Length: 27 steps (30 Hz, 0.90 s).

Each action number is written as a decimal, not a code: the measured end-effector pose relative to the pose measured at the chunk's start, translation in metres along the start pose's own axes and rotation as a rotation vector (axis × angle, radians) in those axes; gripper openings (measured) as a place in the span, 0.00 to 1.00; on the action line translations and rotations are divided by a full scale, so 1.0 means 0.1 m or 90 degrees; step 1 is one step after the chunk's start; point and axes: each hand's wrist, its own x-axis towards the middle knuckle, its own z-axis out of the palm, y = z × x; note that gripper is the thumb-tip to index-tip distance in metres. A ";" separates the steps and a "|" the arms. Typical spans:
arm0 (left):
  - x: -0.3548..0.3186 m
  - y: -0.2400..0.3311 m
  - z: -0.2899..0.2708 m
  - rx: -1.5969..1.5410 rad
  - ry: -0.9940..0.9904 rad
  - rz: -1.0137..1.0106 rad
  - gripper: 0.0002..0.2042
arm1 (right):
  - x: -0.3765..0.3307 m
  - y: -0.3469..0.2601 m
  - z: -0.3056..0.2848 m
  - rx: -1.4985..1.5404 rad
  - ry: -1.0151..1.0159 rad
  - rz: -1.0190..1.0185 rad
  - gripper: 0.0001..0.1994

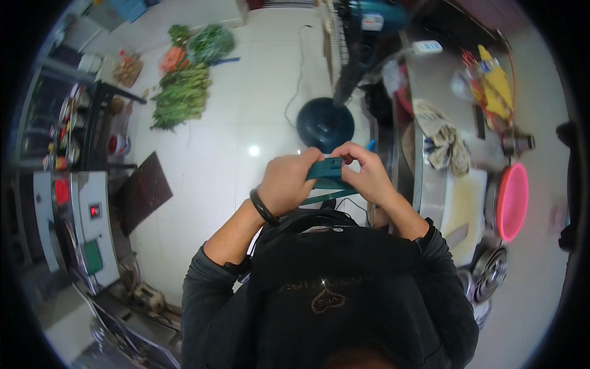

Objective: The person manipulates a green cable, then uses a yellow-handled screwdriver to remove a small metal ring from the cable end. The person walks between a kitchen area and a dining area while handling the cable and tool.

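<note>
Teal piece (326, 168), prob. plastic, clamped btwn fingers of L hand (285, 179) & R hand (371, 178); might drop to floor (261, 92) if either grip slackens.

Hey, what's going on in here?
A person is holding a dark green piece in front of their body, with the left hand and right hand both on it. I can't tell what it is. Beyond the hands, a round dark base stands on the floor, and green vegetables lie farther left.
</note>
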 end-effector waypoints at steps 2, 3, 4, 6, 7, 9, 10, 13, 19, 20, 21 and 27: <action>0.12 0.00 0.06 -0.001 -0.030 0.023 0.06 | -0.08 0.03 -0.07 -0.002 0.020 0.042 0.05; 0.17 0.01 0.09 0.004 -0.051 0.028 0.06 | -0.12 0.04 -0.10 -0.027 0.024 0.031 0.05; 0.23 0.01 0.12 0.006 -0.077 0.026 0.06 | -0.15 0.06 -0.13 -0.049 0.029 0.032 0.06; 0.32 0.03 0.16 0.008 -0.095 0.050 0.06 | -0.21 0.09 -0.16 -0.045 0.077 0.014 0.05; 0.35 0.04 0.17 0.005 -0.104 0.050 0.06 | -0.24 0.09 -0.17 -0.043 0.104 -0.001 0.04; 0.41 0.04 0.17 0.002 -0.117 0.070 0.06 | -0.26 0.09 -0.17 -0.036 0.142 -0.017 0.05; 0.43 0.05 0.17 -0.008 -0.122 0.073 0.06 | -0.27 0.08 -0.17 -0.030 0.154 -0.020 0.05; 0.49 0.05 0.16 -0.021 -0.153 0.067 0.07 | -0.29 0.04 -0.17 -0.025 0.183 -0.029 0.06; 0.52 0.08 0.16 -0.039 -0.163 0.057 0.08 | -0.31 0.00 -0.23 0.030 0.162 0.082 0.05; 0.52 0.08 0.17 -0.035 -0.162 0.065 0.08 | -0.32 0.01 -0.24 0.061 0.132 0.152 0.05; 0.52 0.09 0.18 -0.034 -0.162 0.067 0.08 | -0.33 0.01 -0.24 0.043 0.131 0.134 0.05; 0.49 0.13 0.23 -0.043 -0.161 0.065 0.09 | -0.36 0.04 -0.24 -0.013 0.180 -0.004 0.05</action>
